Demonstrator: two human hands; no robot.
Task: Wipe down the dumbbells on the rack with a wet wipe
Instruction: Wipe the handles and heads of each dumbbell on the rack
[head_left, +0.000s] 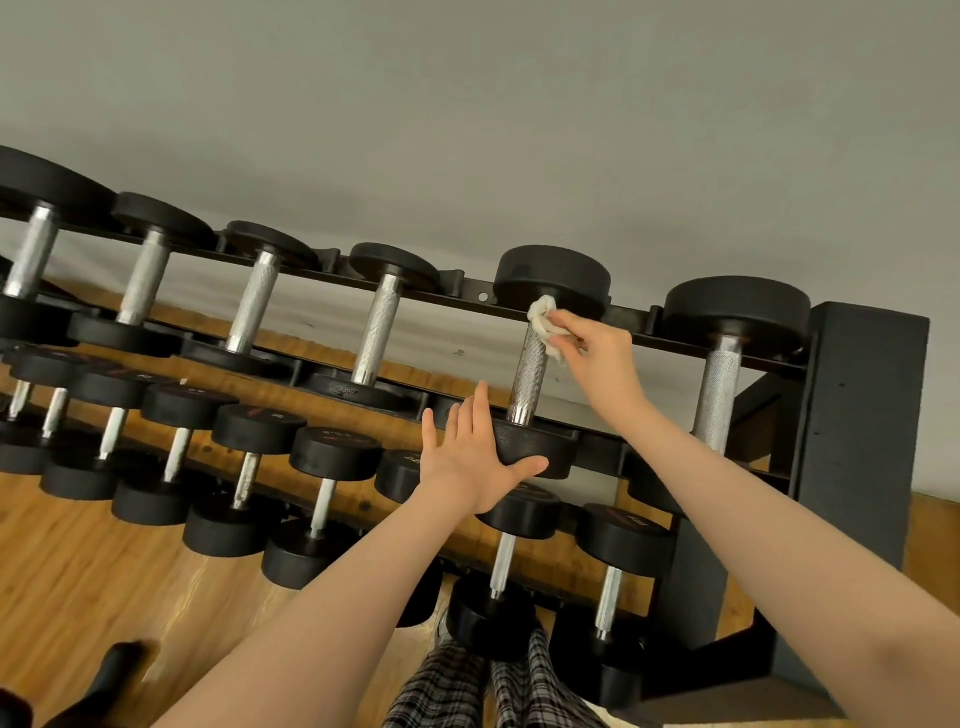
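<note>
A black rack (862, 415) carries rows of black dumbbells with knurled steel handles. My right hand (597, 353) pinches a crumpled white wet wipe (545, 325) against the top of the handle of one dumbbell (530, 374) on the upper row, second from the right. My left hand (475, 457) lies flat with straight fingers on that dumbbell's near head (540, 447).
Other dumbbells fill the upper row to the left (376, 332) and right (719, 384), and smaller ones sit on the lower rows (332, 467). A grey wall is behind, a wooden floor (78, 571) below. My plaid trouser legs (493, 691) stand close to the rack.
</note>
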